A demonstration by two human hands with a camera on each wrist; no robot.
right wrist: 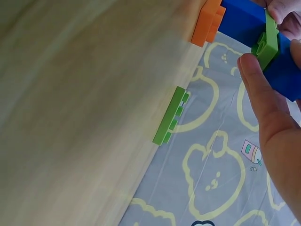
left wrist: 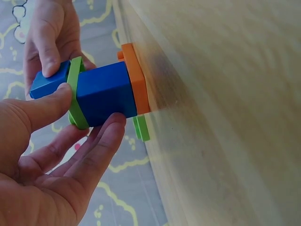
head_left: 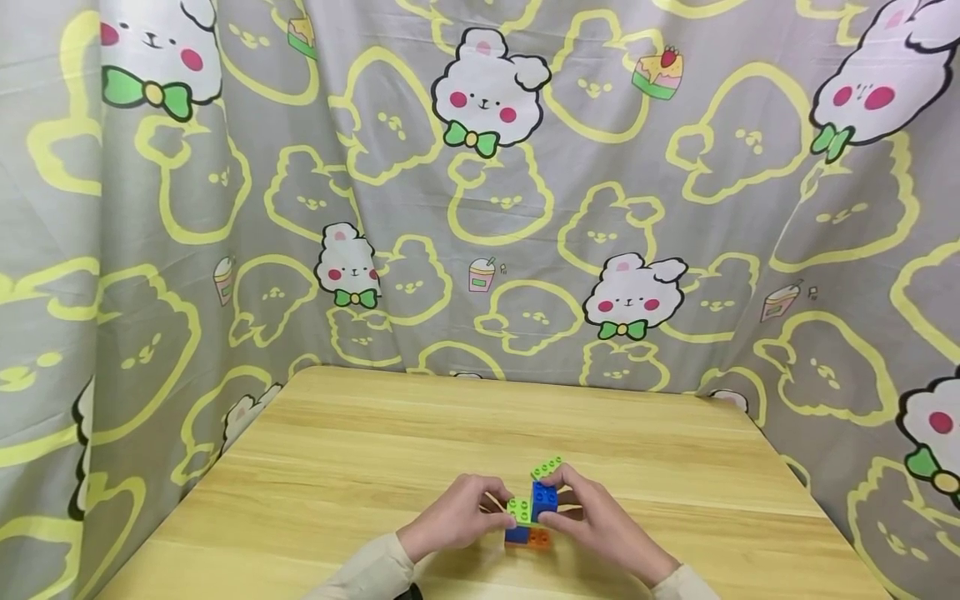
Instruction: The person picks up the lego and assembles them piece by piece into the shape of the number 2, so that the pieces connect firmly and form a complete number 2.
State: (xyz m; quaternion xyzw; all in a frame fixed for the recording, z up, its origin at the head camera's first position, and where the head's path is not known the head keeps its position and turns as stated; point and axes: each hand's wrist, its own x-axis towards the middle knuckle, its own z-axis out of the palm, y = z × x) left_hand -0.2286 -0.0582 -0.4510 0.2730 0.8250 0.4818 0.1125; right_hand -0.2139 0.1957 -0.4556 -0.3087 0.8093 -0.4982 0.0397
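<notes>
A small stack of toy building bricks stands on the wooden table, between the two hands. Its base is an orange brick (head_left: 538,538), which carries a blue brick (left wrist: 106,92) topped by a thin light-green brick (head_left: 519,507). My left hand (head_left: 468,512) holds this stack, thumb at the green brick and fingers along the lower blue one. With thumb and fingers, my right hand (head_left: 596,517) pinches a second blue brick (head_left: 545,500) over the green brick's right part. These two meet; whether they are locked together I cannot tell.
Another light-green brick (right wrist: 170,115), long and thin with a row of studs, lies on the wooden table (head_left: 360,433) just beyond the right hand. A grey curtain (head_left: 510,325) with yellow outlines and cartoon animals hangs around the table's back and sides.
</notes>
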